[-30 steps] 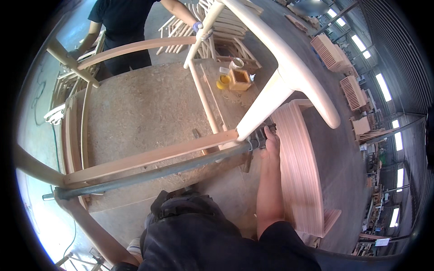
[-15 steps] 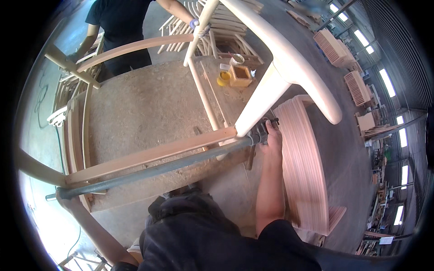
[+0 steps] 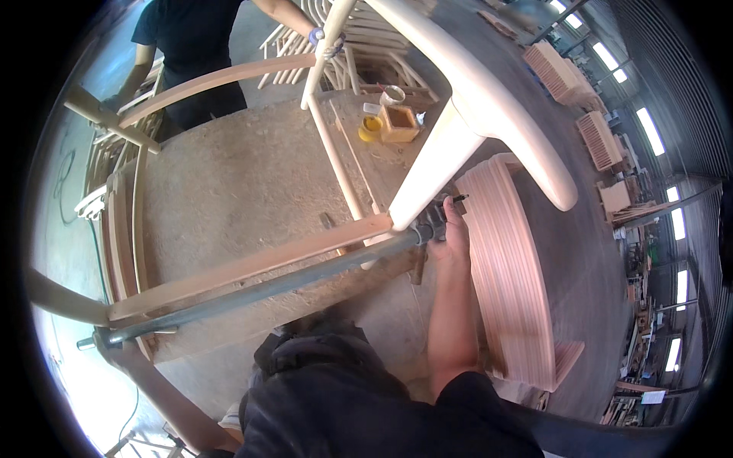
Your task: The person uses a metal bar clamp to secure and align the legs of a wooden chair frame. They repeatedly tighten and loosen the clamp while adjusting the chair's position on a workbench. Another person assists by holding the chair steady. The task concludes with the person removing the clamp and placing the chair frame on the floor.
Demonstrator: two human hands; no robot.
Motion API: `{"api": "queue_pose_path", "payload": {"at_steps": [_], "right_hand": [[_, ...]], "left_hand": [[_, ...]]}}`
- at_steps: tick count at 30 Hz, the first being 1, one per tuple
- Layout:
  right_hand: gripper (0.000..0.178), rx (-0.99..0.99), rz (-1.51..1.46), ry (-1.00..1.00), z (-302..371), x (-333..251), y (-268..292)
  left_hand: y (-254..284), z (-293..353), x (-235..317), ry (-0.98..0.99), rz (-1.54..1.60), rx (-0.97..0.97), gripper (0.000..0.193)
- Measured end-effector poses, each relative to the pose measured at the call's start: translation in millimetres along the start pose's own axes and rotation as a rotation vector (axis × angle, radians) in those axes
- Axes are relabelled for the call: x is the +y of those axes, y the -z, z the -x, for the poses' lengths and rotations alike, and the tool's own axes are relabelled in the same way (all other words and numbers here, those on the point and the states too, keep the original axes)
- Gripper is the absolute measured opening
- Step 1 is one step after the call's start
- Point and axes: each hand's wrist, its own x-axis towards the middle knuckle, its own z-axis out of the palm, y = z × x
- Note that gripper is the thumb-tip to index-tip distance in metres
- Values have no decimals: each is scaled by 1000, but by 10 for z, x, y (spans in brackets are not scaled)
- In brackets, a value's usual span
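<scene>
Right hand [image 3: 452, 233] closed around the end of the long metal clamp bar [image 3: 252, 294], just beside the chair frame's wooden rail [image 3: 252, 267]. Stack of curved wood pieces [image 3: 508, 267] sits right of the grip. Left hand is out of view. Beyond the frame, another person's hand [image 3: 324, 38] holds a spindle [image 3: 319, 69].

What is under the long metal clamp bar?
Under the metal clamp bar lies a rough chipboard table, and a wooden rail runs alongside. The right hand covers the clamp's end, so that part stays hidden.

Grey pipe clamp [image 3: 259, 290] spanning pale chair frame [image 3: 252, 263].
</scene>
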Motion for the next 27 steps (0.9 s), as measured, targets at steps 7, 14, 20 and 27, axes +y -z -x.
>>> {"api": "queue_pose_path", "payload": {"at_steps": [7,14,20,27], "right_hand": [[31,-71,86,-29,27,26,-49],[28,-227,241,-110,104,-208,102],[36,-466,947,365,-156,-398,888],[19,-640,799,206,-299,-157,1120]], "left_hand": [[-978,1481,605,138,232,-116,46],[-2595,3284,1534,817,739,-81,23],[-2690,3416,1567,634,603,57,18],[-2857,3541,1665,544,584,149,18]]}}
